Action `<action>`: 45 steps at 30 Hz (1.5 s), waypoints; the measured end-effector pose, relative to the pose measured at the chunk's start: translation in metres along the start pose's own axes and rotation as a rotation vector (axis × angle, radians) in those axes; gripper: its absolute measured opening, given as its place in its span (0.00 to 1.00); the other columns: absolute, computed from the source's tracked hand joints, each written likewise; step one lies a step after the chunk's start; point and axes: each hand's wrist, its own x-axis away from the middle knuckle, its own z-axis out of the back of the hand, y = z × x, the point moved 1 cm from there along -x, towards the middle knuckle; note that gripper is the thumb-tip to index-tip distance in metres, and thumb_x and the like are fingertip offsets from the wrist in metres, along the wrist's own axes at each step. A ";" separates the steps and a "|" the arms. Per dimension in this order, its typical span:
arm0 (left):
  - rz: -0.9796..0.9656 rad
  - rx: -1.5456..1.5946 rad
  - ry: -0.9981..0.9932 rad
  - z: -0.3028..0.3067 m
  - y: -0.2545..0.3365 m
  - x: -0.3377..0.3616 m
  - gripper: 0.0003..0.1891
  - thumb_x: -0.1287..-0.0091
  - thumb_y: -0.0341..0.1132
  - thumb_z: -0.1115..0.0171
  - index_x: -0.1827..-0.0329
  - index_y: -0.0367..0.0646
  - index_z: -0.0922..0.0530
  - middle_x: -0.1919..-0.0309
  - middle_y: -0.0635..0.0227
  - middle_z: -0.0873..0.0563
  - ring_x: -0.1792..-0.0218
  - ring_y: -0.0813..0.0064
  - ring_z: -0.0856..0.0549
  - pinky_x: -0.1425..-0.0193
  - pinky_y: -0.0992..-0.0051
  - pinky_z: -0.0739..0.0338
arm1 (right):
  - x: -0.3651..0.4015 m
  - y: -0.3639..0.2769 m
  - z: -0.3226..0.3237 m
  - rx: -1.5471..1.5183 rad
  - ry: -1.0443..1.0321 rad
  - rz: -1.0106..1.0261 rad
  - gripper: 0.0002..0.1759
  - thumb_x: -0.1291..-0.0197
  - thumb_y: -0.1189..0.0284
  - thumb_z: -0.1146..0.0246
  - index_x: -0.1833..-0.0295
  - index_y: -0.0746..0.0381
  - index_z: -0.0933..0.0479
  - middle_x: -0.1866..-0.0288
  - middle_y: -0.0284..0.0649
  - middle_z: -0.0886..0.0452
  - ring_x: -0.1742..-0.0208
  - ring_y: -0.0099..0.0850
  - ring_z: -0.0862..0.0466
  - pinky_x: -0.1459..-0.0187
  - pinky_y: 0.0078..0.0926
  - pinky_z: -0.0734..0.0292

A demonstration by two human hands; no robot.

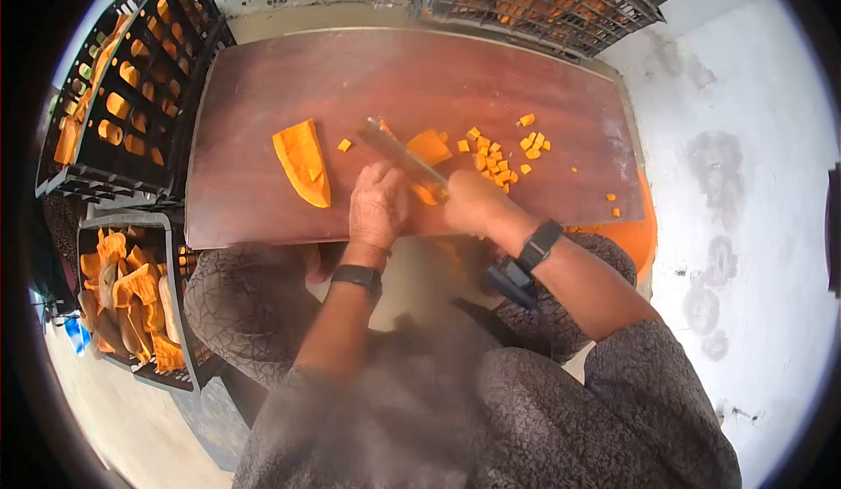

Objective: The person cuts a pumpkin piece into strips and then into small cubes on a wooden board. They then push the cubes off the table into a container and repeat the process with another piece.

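Note:
My right hand is wrapped round the handle of a knife, whose blade slants up and left over the board. Beside the blade, my left hand has its fingers curled in against a pumpkin piece, partly hidden under the knife and hands. Just beyond the blade lies a flat pumpkin slab. Small pumpkin cubes are scattered to the right of it. A large curved pumpkin wedge rests to the left, with one single cube near it.
The reddish-brown board spans my knees. Black crates with pumpkin stand at left and behind the board. A lower crate holds peels and scraps. An orange tub shows under the right edge, near a white wall.

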 end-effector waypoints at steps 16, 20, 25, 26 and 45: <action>0.039 -0.032 -0.052 0.000 -0.008 0.002 0.06 0.44 0.23 0.37 0.65 0.42 0.19 0.62 0.61 0.17 0.59 0.55 0.19 0.54 0.61 0.22 | -0.030 -0.024 -0.011 0.035 0.087 0.107 0.12 0.44 0.72 0.39 0.56 0.64 0.16 0.56 0.53 0.15 0.51 0.49 0.14 0.51 0.43 0.20; 0.029 -0.005 -0.034 0.000 -0.002 0.000 0.05 0.44 0.23 0.37 0.66 0.43 0.19 0.62 0.61 0.17 0.59 0.55 0.19 0.53 0.61 0.22 | -0.029 -0.016 -0.015 0.095 0.180 0.174 0.12 0.45 0.70 0.38 0.59 0.66 0.16 0.62 0.55 0.15 0.56 0.49 0.14 0.55 0.44 0.20; 0.000 -0.026 -0.029 0.002 -0.002 0.003 0.06 0.44 0.23 0.37 0.64 0.43 0.19 0.62 0.62 0.18 0.58 0.55 0.19 0.53 0.62 0.22 | -0.019 -0.011 -0.006 0.065 0.082 0.162 0.11 0.46 0.75 0.39 0.59 0.64 0.15 0.57 0.55 0.15 0.54 0.50 0.14 0.53 0.44 0.19; -0.008 -0.027 -0.020 0.003 -0.001 0.002 0.07 0.44 0.23 0.36 0.64 0.42 0.19 0.63 0.61 0.18 0.58 0.55 0.20 0.53 0.61 0.22 | -0.014 -0.006 -0.007 0.024 0.072 0.170 0.10 0.46 0.75 0.39 0.61 0.65 0.15 0.57 0.56 0.15 0.54 0.51 0.14 0.54 0.45 0.19; 0.004 -0.023 -0.100 0.000 -0.004 0.006 0.10 0.48 0.25 0.35 0.61 0.43 0.19 0.62 0.60 0.19 0.58 0.54 0.19 0.52 0.60 0.22 | -0.020 -0.016 -0.009 -0.056 0.174 0.187 0.11 0.44 0.73 0.40 0.60 0.63 0.15 0.59 0.53 0.14 0.54 0.49 0.14 0.53 0.44 0.19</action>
